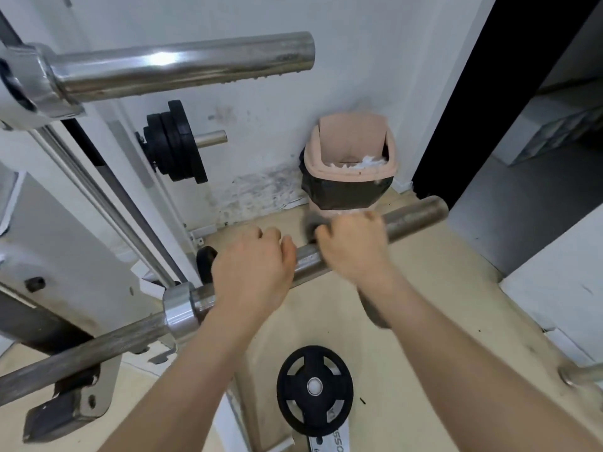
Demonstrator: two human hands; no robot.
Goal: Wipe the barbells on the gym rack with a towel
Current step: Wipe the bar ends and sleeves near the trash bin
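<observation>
Lower barbell (414,216): racked low, long axis running from the lower left of the frame up to the right of centre. Dull grey sleeve, free end pointing toward the dark doorway at right. Its collar (181,308) sits left of centre.

Towel (374,309): grey, bunched over the sleeve under the right hand (354,247), with a tail hanging below the wrist. The right hand is curled round towel and bar together; it is motion-blurred, so finger detail is unclear. Left hand (251,265): fingers wrapped over the bare sleeve just outboard of the collar, apparently steadying the bar.

Key relation: the unwiped-looking stretch of sleeve lies up and right of the right hand, along the bar's axis. The right hand is the nearer one and carries the cloth, so the stroke likely runs outward toward the free end. Risk: the bar rolling in its hooks if the left hand's grip slackens.

Upper barbell (182,65): bright chrome sleeve across the upper left of the frame, no hand on it; probably next.

Around: white rack frame (39,223) at left, black plates on a peg (176,141), lined bin (350,187) against the wall, a plate (315,389) near the floor at bottom centre.
</observation>
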